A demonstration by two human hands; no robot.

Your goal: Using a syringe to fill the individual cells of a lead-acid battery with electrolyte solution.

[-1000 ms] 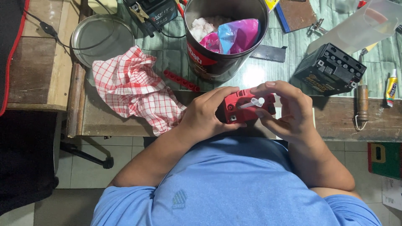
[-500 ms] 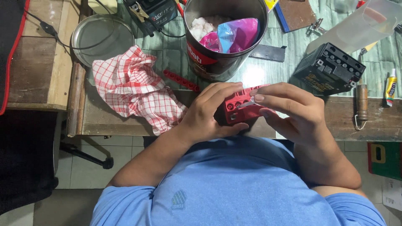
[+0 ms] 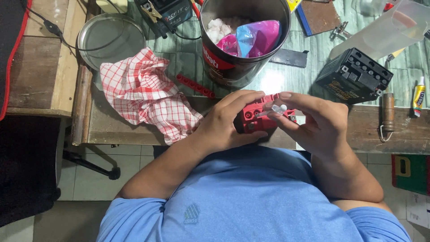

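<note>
My left hand (image 3: 226, 123) grips a small red battery-like block (image 3: 257, 117) at the table's front edge, fingers wrapped over its near side. A small clear plastic piece (image 3: 277, 110) is pinched in the fingers of my right hand (image 3: 320, 123) and lies across the top of the red block. A red strip of caps (image 3: 195, 85) rests on the table just left of a large metal can (image 3: 242, 67).
The can holds white rags and a pink-and-blue bag (image 3: 253, 38). A red-checked cloth (image 3: 143, 96) lies at left below a round metal lid (image 3: 109, 40). A black battery (image 3: 356, 76), a wooden-handled tool (image 3: 388, 114), a glue tube (image 3: 419, 94) and a clear jug (image 3: 385, 27) sit at right.
My right hand has shifted over the red block and brought the clear piece flatter across its top. The left hand keeps its grip.
</note>
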